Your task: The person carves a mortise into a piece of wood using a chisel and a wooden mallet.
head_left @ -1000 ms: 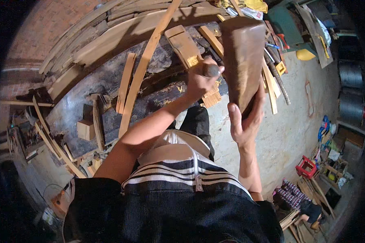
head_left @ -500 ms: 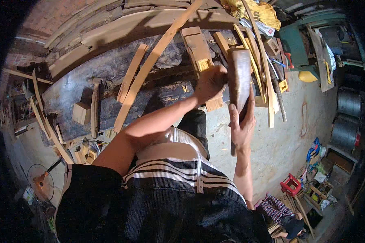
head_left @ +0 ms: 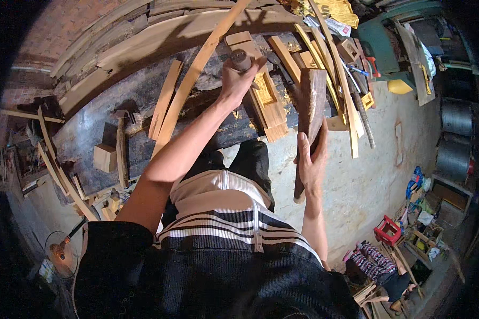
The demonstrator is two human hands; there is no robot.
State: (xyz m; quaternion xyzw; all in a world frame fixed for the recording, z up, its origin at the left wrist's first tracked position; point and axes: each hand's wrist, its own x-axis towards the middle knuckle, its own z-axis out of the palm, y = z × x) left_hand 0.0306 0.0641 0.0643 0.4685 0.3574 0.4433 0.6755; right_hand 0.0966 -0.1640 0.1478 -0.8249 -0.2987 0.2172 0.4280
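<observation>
the board [head_left: 310, 114] is in my right hand [head_left: 313, 159], held on edge so it stands up from my palm, its top end above the front edge of the workbench [head_left: 90, 138]. my fingers are wrapped shut round its lower half. my left hand [head_left: 238, 80] is stretched out over the bench and closed round the dark round handle [head_left: 241, 59] of a tool whose working end i cannot make out; it sits right over the wooden plane [head_left: 263, 93], which lies flat on the bench with pale shavings in its mouth. as i judge it, the board has been picked up and is being looked over, but no work on it has begun: it is off the bench, not laid down. around the plane lie loose strips [head_left: 165, 98] and slats, a small wooden block [head_left: 105, 157] to the far left, and a hammer [head_left: 121, 143] beside it.
</observation>
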